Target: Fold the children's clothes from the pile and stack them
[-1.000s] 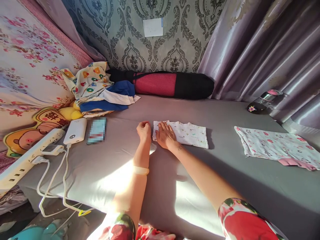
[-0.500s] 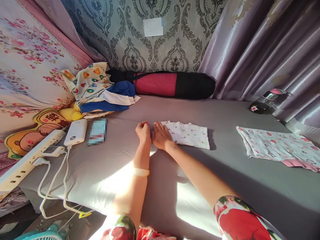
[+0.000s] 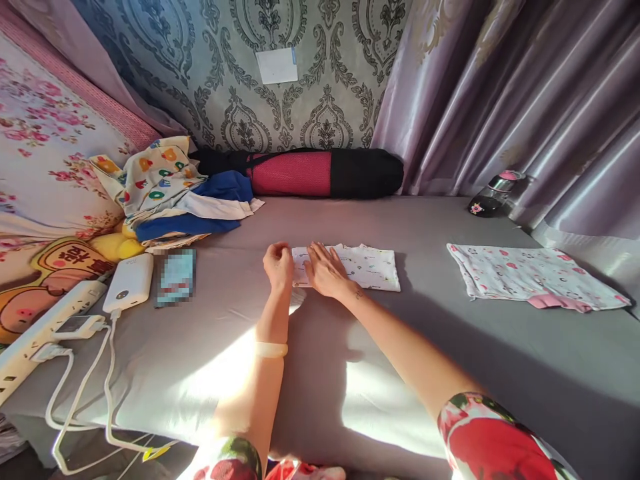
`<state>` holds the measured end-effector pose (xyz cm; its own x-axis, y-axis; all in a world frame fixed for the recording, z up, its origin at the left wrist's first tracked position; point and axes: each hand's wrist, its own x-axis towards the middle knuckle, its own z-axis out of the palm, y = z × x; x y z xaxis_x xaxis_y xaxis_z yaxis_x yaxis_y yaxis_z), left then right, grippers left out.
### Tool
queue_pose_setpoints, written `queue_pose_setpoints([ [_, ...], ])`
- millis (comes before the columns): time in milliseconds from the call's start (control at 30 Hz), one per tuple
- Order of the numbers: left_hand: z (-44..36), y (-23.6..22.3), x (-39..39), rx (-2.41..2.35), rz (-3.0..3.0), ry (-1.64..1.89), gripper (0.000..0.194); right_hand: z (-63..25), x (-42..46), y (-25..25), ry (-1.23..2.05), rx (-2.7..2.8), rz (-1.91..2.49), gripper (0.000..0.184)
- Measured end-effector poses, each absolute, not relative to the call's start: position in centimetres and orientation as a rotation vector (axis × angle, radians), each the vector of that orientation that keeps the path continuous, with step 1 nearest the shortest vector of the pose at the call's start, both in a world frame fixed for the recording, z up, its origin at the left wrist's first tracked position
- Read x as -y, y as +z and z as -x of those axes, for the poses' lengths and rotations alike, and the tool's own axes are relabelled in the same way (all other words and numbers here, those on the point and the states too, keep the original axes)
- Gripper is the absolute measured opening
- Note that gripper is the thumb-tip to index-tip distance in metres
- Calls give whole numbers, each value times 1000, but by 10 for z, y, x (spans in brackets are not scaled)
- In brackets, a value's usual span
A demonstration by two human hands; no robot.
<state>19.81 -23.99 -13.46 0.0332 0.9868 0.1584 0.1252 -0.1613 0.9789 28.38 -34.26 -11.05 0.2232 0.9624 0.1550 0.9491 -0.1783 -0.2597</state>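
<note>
A small white printed garment (image 3: 373,268), folded into a flat rectangle, lies on the grey bed sheet. My left hand (image 3: 278,265) is closed at its left edge, fingers curled in a pinch on the cloth; the fingertips are partly hidden. Flat across the garment's left half rests my right hand (image 3: 326,269), palm down with its fingers stretched out. Part of the cloth shows between the two hands. Farther right, a second folded garment (image 3: 515,273), white with red and pink prints and a pink edge, lies apart from my hands.
Loose clothes (image 3: 165,193) are heaped at the back left beside a black and red long bag (image 3: 293,175). A power bank (image 3: 129,283), a power strip (image 3: 55,333) with cables and a blurred pale blue item (image 3: 176,277) lie left. A dark bottle (image 3: 495,195) lies near the curtain.
My right hand has slid rightward over the garment, away from my left hand, uncovering its left end. My left hand stays at that edge. The whole view has turned slightly right.
</note>
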Motion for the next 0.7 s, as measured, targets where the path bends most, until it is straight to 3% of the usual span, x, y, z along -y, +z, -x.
queue_pose_setpoints([
  [167,-211,-132,262,-1005,-2106,1098,27,-319,376,-105,75,1686,2357,56],
  [333,-218,-128,282,-757,-2599,700,37,-334,391,-112,95,1640,2413,56],
  [500,-219,-129,290,-758,-2762,334,46,-332,390,-126,87,1649,2397,54],
  [700,-221,-128,289,-792,-2771,208,48,-332,389,-129,84,1636,2371,53],
])
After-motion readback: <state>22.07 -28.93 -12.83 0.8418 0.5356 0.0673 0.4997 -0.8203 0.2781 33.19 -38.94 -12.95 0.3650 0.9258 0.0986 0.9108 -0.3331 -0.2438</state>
